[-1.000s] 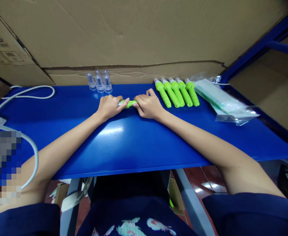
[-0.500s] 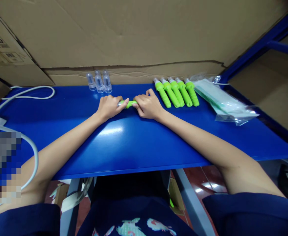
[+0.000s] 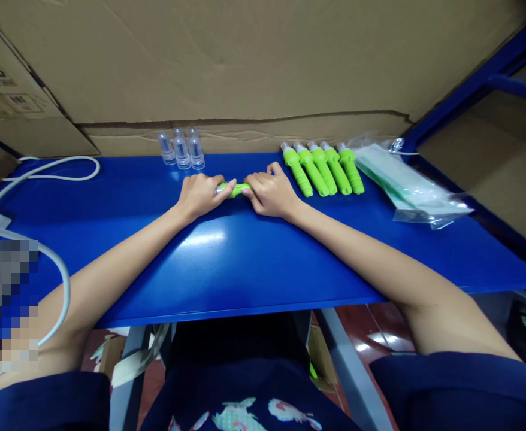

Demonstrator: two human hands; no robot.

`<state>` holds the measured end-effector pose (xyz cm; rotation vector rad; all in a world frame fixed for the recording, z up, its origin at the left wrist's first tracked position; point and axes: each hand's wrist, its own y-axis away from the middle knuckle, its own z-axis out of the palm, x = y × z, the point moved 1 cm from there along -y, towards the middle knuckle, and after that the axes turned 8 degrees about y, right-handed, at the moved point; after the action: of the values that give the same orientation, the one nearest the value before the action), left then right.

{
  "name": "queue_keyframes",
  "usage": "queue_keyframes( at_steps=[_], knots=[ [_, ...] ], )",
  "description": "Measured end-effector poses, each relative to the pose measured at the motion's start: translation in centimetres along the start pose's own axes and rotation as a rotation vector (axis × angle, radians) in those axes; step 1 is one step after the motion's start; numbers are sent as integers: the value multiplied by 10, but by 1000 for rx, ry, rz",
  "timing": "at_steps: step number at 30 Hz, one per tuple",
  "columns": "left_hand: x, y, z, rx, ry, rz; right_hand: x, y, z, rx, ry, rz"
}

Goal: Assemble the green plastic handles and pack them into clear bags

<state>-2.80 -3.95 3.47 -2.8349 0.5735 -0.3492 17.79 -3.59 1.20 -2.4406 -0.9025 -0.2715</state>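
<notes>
Left hand [image 3: 200, 194]: pinching the green pen [image 3: 235, 189] by its clear end, steadying it on the desk [image 3: 227, 263].
Right hand [image 3: 269, 194]: clamping the green barrel.

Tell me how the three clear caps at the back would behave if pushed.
The clear caps stand upright and look taller than wide, so a push would probably tip them. They seem hollow plastic, so likely light. A fallen one may roll on the glossy blue table.

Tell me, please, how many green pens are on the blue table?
6. A row of five lies side by side right of the right hand; the sixth pen is gripped between it and the left hand. No others show.
</notes>
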Motion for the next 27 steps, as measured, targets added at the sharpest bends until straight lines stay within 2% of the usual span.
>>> queue_keyframes(
  at_steps=[17, 27],
  knots=[
    [2, 0, -1, -30, -54, 24, 0, -1, 0, -32, 27, -9],
    [-3, 3, -2, 104, 109, 36, 3, 1, 3, 85, -15, 22]
  ],
)
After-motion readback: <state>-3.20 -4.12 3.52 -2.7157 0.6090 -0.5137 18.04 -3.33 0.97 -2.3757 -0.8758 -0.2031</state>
